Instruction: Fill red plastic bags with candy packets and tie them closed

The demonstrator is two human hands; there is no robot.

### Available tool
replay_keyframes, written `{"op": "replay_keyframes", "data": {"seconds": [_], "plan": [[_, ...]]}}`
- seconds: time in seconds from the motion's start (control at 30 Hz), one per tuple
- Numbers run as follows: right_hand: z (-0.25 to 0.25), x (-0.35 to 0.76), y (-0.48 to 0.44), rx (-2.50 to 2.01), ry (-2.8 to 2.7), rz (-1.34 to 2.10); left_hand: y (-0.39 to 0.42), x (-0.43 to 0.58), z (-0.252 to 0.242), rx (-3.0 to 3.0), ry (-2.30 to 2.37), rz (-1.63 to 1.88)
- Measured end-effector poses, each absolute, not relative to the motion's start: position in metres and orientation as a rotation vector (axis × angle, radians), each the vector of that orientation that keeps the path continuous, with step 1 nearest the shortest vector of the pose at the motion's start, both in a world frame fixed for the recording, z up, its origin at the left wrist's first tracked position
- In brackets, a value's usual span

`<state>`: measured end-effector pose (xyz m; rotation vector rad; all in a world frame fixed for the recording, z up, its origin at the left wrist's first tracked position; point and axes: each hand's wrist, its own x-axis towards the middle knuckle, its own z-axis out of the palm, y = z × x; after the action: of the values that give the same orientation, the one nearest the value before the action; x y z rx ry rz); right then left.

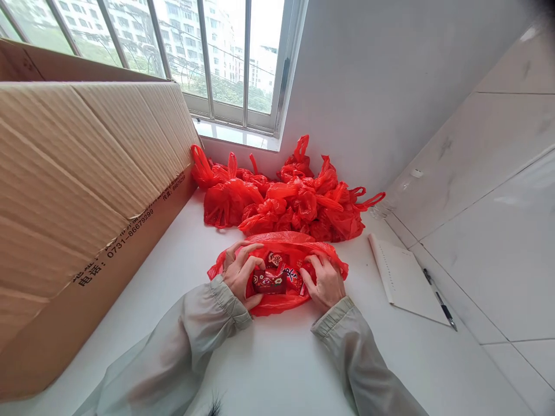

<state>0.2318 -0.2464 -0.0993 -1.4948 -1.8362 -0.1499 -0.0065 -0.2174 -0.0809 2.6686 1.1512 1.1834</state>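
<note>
An opened red plastic bag point(277, 305) lies on the white table in front of me, its mouth spread wide. Inside are small packets: a dark red one with white flowers point(269, 283), a brighter red one with dark lettering point(293, 278) and one with a pale label point(276, 260). My left hand point(240, 274) is in the bag's left side, fingers bent over the left end of the dark red packet, thumb below it. At the right side of the mouth, my right hand point(324, 280) has curled fingers and thumb against the red contents; what they pinch is hidden.
Several tied red bags point(299, 202) are heaped behind against the wall. A large cardboard box point(95, 156) stands at left, beside the barred window point(225, 63). To the right lie a notepad point(405, 277) and a pen point(440, 299); a clear plastic bottle point(399, 193) lies farther back.
</note>
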Motion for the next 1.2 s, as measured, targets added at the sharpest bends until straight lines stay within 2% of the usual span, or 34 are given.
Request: {"op": "replay_keyframes", "data": {"seconds": [0.13,0.27,0.37,0.57,0.9,1.2], "plan": [[-0.079,0.211,-0.256,-1.281,-1.766,0.077,-0.220,0.000,-0.086,2.655,1.044,1.373],[-0.080,0.193,-0.259,-1.190,-1.787,0.447,-0.221,0.002,-0.095,2.567,1.024,1.237],[-0.091,0.192,-0.255,-1.230,-1.725,0.568,-0.220,0.000,-0.095,2.377,0.936,1.155],[-0.096,0.200,-0.253,-1.128,-1.695,0.629,-0.209,-0.006,-0.088,2.078,0.808,1.014],[-0.089,0.200,-0.254,-1.068,-1.696,0.733,-0.204,-0.004,-0.089,1.658,0.788,1.056],[-0.087,0.198,-0.256,-1.090,-1.625,0.767,-0.210,0.000,-0.086,1.749,0.837,1.085]]}}
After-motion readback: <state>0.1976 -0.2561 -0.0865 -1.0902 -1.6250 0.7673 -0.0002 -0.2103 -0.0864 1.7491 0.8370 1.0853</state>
